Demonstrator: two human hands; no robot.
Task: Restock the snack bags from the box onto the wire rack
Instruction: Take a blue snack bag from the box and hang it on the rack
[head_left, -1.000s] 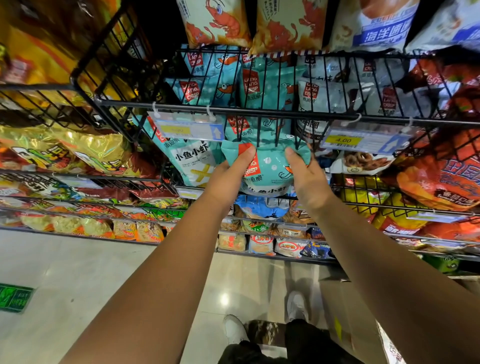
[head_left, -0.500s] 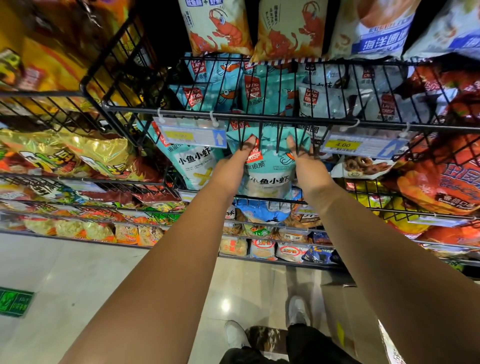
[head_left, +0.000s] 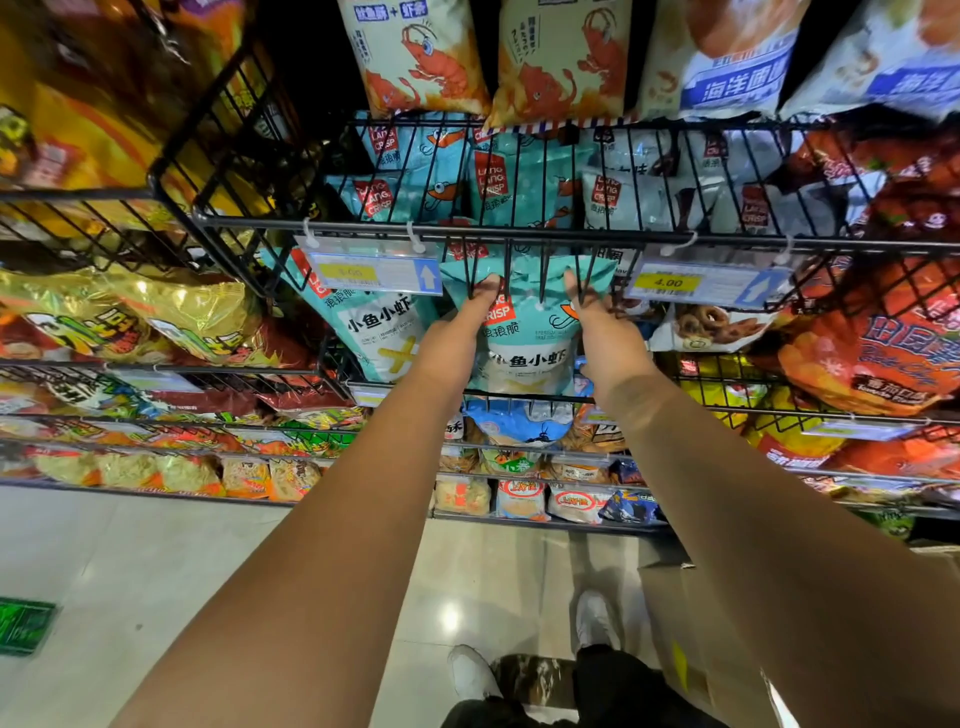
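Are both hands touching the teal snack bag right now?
Touching. The head view shows the left hand and right hand holding the teal snack bag by its sides.

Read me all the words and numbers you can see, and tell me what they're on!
"小鱼小虾": held teal snack bag, and its twin bag to the left.
"CRISP": held bag's red label, partly covered.
"LANG LANG CRISP": teal bag in the upper wire basket.
"4.00": yellow price tag clipped to that basket.
"海洋": blue-and-white bag, top right.
The left price tag: too blurred. Other bags' print: too small or blurred.
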